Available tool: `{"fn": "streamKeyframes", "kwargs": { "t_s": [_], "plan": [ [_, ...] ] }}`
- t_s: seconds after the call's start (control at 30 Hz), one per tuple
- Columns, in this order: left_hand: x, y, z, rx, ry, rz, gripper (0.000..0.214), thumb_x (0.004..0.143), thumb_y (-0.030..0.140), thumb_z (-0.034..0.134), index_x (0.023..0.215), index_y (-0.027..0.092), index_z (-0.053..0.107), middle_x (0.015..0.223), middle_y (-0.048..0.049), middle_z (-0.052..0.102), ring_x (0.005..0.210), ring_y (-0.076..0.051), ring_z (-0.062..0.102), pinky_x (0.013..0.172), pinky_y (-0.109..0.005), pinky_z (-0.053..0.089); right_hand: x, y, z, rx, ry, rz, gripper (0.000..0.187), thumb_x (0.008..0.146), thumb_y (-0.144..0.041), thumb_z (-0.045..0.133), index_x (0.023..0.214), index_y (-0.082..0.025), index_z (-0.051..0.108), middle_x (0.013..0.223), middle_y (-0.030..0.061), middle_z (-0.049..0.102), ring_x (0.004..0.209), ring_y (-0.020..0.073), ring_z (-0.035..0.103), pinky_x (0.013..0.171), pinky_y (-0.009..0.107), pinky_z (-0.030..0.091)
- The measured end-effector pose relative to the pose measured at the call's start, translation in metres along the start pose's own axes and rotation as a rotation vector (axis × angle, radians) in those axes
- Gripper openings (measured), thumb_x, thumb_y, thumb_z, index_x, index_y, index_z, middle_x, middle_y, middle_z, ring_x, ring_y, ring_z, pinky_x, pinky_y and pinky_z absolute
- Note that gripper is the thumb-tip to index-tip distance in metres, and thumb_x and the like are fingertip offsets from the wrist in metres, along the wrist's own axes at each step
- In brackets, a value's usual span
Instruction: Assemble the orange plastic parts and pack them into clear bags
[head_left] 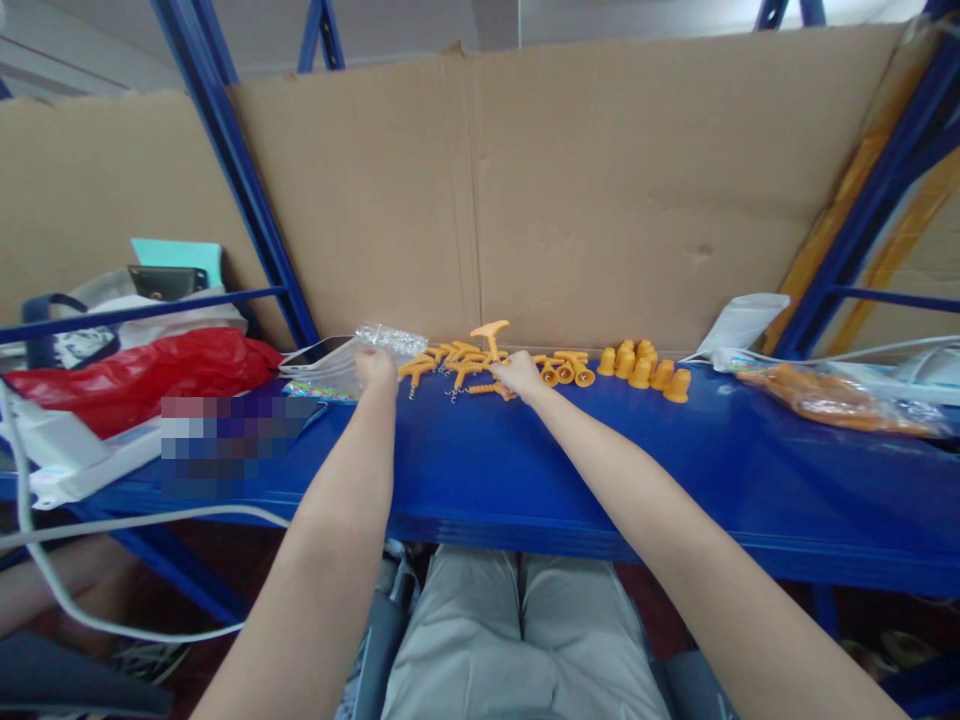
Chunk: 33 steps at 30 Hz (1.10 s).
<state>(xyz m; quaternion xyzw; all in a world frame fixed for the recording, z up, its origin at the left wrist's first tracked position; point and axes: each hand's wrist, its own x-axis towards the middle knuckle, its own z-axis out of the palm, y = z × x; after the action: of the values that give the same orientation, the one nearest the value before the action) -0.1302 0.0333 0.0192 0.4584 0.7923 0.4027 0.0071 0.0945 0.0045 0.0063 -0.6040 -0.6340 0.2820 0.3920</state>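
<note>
My left hand (376, 370) is closed at the edge of a clear plastic bag (337, 365), whose crinkled top (391, 340) shows behind the knuckles. An orange T-handled corkscrew (490, 330) rises from my right hand (519, 376), handle upward, with its lower part hidden by the fingers. Between both hands lies a heap of similar orange corkscrews (459, 366), several with metal spirals pointing toward me. Just right of my right hand, orange pieces with open bell ends (565, 372) lie on their sides. Beyond them stand several orange bell-shaped caps (641, 370).
The blue shelf (480, 470) runs across in front of a cardboard panel (585, 200). On the left are a red plastic bag (180, 365), a white power strip (97, 465) and cables. A bag of orange parts (832, 395) lies at the right. Blue posts (259, 215) frame the space.
</note>
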Motion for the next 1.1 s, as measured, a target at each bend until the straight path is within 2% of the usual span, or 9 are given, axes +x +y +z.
{"fn": "streamKeyframes", "kwargs": {
  "t_s": [0.03,0.07,0.17,0.3,0.43,0.5,0.8,0.93,1.1],
  "plan": [
    [-0.004,-0.004,0.002,0.001,-0.028,-0.112,0.042,0.081,0.03,0.053,0.12,0.016,0.059,0.119,-0.0216,0.065,0.112,-0.035,0.062,0.082,-0.043,0.052,0.0,0.001,0.0,-0.011,-0.004,0.017,0.019,0.079,-0.023,0.058,0.061,-0.017,0.058,0.035,-0.0025,0.047,0.036,0.0144,0.054,0.036,0.022,0.044],
    [-0.008,-0.006,0.005,0.018,-0.072,-0.121,0.043,0.078,0.034,0.059,0.117,0.017,0.061,0.121,-0.0222,0.064,0.116,-0.038,0.059,0.086,-0.047,0.049,0.0,0.002,0.0,-0.015,-0.013,0.026,0.018,0.079,-0.022,0.058,0.061,-0.017,0.058,0.036,-0.0024,0.047,0.036,0.0143,0.054,0.036,0.021,0.044],
    [-0.018,-0.007,0.012,0.089,-0.202,-0.036,0.038,0.07,0.044,0.069,0.096,0.017,0.068,0.115,-0.0227,0.067,0.118,-0.043,0.055,0.092,-0.056,0.042,-0.003,0.003,0.002,0.005,-0.033,0.031,0.015,0.077,-0.019,0.059,0.062,-0.017,0.059,0.037,-0.0028,0.048,0.036,0.0135,0.054,0.037,0.022,0.046],
    [-0.021,-0.005,0.012,0.088,-0.182,0.036,0.035,0.068,0.043,0.072,0.08,0.01,0.067,0.103,-0.0257,0.068,0.114,-0.046,0.056,0.088,-0.057,0.041,-0.008,0.002,0.005,0.03,-0.041,0.005,0.019,0.078,-0.017,0.057,0.059,-0.017,0.056,0.039,-0.0024,0.05,0.039,0.0134,0.056,0.042,0.022,0.048],
    [-0.018,-0.003,0.009,0.076,-0.151,0.038,0.023,0.069,0.024,0.071,0.089,0.012,0.069,0.107,-0.0243,0.068,0.115,-0.04,0.058,0.09,-0.051,0.045,-0.01,0.001,0.009,0.044,-0.042,-0.083,0.025,0.079,-0.016,0.054,0.054,-0.019,0.051,0.038,-0.0028,0.05,0.045,0.0124,0.059,0.045,0.017,0.046],
    [-0.018,-0.002,0.009,0.058,-0.181,0.045,0.031,0.067,0.018,0.069,0.098,0.014,0.07,0.109,-0.0227,0.069,0.111,-0.037,0.062,0.089,-0.046,0.049,-0.009,0.001,0.011,0.047,-0.039,-0.108,0.026,0.079,-0.015,0.053,0.054,-0.019,0.051,0.038,-0.0033,0.051,0.047,0.0113,0.06,0.045,0.016,0.044],
    [-0.016,-0.003,0.014,-0.065,-0.196,0.104,0.04,0.063,0.011,0.064,0.103,0.012,0.07,0.101,-0.0206,0.072,0.102,-0.037,0.066,0.087,-0.042,0.052,-0.005,0.006,0.014,0.06,-0.043,-0.1,0.026,0.079,-0.014,0.05,0.054,-0.018,0.051,0.038,-0.0035,0.05,0.047,0.0106,0.06,0.046,0.015,0.042],
    [-0.012,-0.004,0.019,-0.257,-0.208,-0.013,0.04,0.062,0.011,0.065,0.101,0.015,0.07,0.087,-0.0157,0.073,0.087,-0.033,0.069,0.072,-0.04,0.056,-0.005,0.005,0.016,0.07,-0.045,-0.104,0.025,0.079,-0.015,0.05,0.054,-0.018,0.051,0.039,-0.0035,0.052,0.05,0.0107,0.062,0.047,0.015,0.042],
    [-0.01,-0.003,0.024,-0.376,-0.209,-0.148,0.048,0.066,0.005,0.06,0.113,0.011,0.064,0.088,-0.0123,0.071,0.081,-0.023,0.069,0.058,-0.025,0.054,-0.004,0.008,0.019,0.044,-0.085,-0.157,0.023,0.077,-0.014,0.05,0.054,-0.017,0.055,0.041,-0.0036,0.054,0.053,0.0111,0.064,0.054,0.017,0.047]
  ]
}}
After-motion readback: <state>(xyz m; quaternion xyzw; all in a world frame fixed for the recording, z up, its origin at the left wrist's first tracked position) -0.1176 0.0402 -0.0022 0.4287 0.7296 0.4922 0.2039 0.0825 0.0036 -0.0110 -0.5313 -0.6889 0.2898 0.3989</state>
